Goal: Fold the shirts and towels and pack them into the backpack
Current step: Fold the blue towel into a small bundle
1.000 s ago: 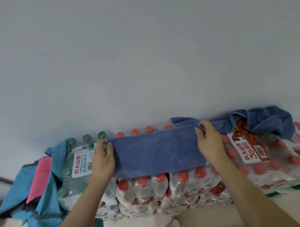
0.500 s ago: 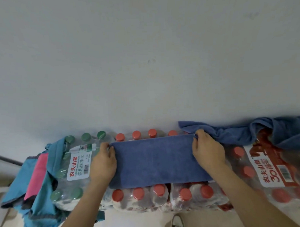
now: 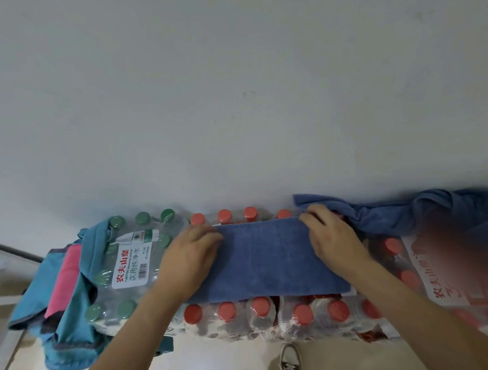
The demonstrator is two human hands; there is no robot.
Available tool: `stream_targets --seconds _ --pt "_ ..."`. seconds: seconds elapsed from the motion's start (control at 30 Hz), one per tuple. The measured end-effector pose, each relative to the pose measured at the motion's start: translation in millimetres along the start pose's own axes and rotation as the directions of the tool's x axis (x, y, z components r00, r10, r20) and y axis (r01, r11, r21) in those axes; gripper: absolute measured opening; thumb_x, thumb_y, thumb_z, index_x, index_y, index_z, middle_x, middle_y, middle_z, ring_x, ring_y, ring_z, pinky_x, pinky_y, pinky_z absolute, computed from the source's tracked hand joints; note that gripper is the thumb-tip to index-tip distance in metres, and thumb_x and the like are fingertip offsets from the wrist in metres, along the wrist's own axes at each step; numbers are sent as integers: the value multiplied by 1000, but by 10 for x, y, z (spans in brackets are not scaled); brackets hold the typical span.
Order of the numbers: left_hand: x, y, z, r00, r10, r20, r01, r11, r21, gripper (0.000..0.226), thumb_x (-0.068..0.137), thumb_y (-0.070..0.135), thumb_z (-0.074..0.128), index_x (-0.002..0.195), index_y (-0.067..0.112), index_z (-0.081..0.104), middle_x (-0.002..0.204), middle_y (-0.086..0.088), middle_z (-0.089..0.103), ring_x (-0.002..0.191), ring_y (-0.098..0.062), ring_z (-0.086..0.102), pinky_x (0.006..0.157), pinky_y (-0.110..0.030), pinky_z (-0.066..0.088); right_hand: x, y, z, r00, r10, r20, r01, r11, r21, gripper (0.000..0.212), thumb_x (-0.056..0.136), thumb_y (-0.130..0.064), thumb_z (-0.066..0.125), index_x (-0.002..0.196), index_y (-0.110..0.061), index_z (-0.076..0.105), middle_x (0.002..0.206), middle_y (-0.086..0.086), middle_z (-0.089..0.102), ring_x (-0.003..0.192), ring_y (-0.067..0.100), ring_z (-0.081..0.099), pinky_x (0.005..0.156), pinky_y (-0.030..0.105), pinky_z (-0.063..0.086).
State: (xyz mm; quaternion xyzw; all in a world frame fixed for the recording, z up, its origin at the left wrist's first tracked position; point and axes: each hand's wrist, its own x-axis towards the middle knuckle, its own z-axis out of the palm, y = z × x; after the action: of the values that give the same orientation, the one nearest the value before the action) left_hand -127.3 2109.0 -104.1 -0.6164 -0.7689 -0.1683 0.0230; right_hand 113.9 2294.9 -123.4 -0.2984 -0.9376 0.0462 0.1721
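Observation:
A blue towel (image 3: pixel 267 258), folded into a long strip, lies flat across packs of red-capped water bottles (image 3: pixel 258 311). My left hand (image 3: pixel 190 258) grips the strip's left end, fingers curled over its far corner. My right hand (image 3: pixel 333 237) pinches the far right corner of the strip. A second, crumpled blue towel (image 3: pixel 404 215) lies behind and to the right against the wall. A teal and pink backpack (image 3: pixel 64 296) slumps at the left beside the green-capped bottle pack (image 3: pixel 123 261).
A white wall (image 3: pixel 234 102) rises directly behind the bottle packs. Another wrapped pack with a red and white label (image 3: pixel 448 274) sits at the right. My shoes (image 3: pixel 290 360) show on the pale floor below the packs.
My left hand has slid inward along the towel, so the strip between my hands looks shorter. The view has drifted left, pushing the crumpled towel toward the right edge.

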Motion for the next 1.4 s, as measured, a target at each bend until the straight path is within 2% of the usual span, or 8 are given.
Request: stream_targets --seconds 0.17,0.3,0.47,0.67,0.87,1.13,1.27,1.4 --pt "-252 5 205 929 -99 357 64 992 106 64 91 69 9 149 42 11 159 1 12 146 -19 7 116 -44 10 -246 112 48 965 -57 255 85 991 -102 64 100 -52 17 140 -10 45 148 6 41 134 22 43 110 36 34" --pt "-215 -5 186 910 -136 392 93 988 127 67 83 75 -3 145 49 -3 159 7 -3 146 -16 -8 115 -44 -4 -269 118 -4 937 14 349 65 975 -214 76 96 -63 8 145 -11 36 153 4 33 139 19 34 109 43 14" --pt "-294 204 42 961 12 278 -34 997 73 50 93 56 32 134 33 49 148 0 41 134 -21 40 108 -51 35 -398 -129 -169 962 -122 245 154 981 -115 69 98 -58 16 144 -13 38 152 6 33 140 20 28 110 44 19" --pt "-662 103 121 932 86 351 -133 985 109 62 94 62 28 150 35 21 156 4 23 142 -14 23 114 -37 17 -751 4 -132 909 -276 312 309 949 -62 71 97 -62 17 143 -14 40 150 6 38 138 17 34 112 35 20" --pt "-617 -29 -26 959 94 269 -120 989 82 75 65 17 73 136 16 50 134 -5 56 114 -22 61 89 -35 50 -738 203 -198 908 -364 206 380 924 -43 59 72 -24 59 130 -12 53 130 5 61 116 18 60 86 38 56" --pt "-464 126 -128 983 -133 128 142 988 -59 40 70 13 70 108 23 61 90 1 73 67 -20 70 54 -30 58 -648 99 -254 965 175 194 -258 753 605 38 76 -13 61 106 -35 69 110 -9 65 103 5 59 92 28 49" --pt "-352 278 -417 881 -420 220 470 712 -522 34 84 7 66 103 32 54 78 3 71 70 -12 69 62 -30 59 -351 -56 -621 861 449 237 -425 381 821 18 95 -11 54 94 -27 64 94 -1 68 89 12 65 79 28 53" --pt "-373 371 -778 805 -547 231 450 307 -839 55 68 9 78 112 30 54 80 -12 72 72 -20 68 67 -35 55 122 -184 -1080 879 473 65 -389 630 672 29 98 -25 48 80 -3 49 69 8 52 62 16 48 52 24 36"
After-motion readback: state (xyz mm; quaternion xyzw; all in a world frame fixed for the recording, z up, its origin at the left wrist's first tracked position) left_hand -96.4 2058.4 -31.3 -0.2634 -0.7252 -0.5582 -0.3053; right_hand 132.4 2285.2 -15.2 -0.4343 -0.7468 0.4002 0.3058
